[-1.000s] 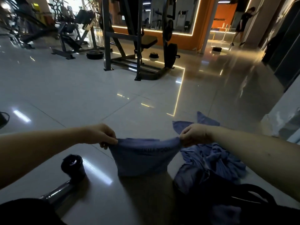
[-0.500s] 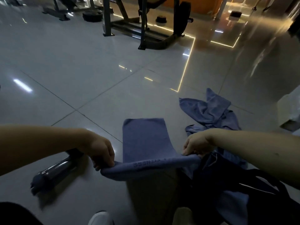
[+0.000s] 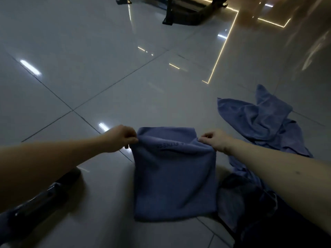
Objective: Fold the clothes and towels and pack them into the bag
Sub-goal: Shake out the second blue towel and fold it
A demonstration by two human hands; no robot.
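A blue towel with dark lettering lies folded on the tiled floor in front of me. My left hand pinches its far left corner. My right hand pinches its far right corner, and the far edge is doubled over towards me. A dark bag sits at the lower right, partly hidden by my right forearm. Rumpled blue cloth lies in a heap on the floor to the right of the towel and reaches down to the bag.
A dark cylindrical bottle lies on its side on the floor at the lower left. The black base of a gym machine stands at the far top. Glossy floor tiles stretch between it and the towel.
The towel, first held up stretched between both hands, was laid flat on the floor and its far edge folded over. The camera has tilted down towards the floor.
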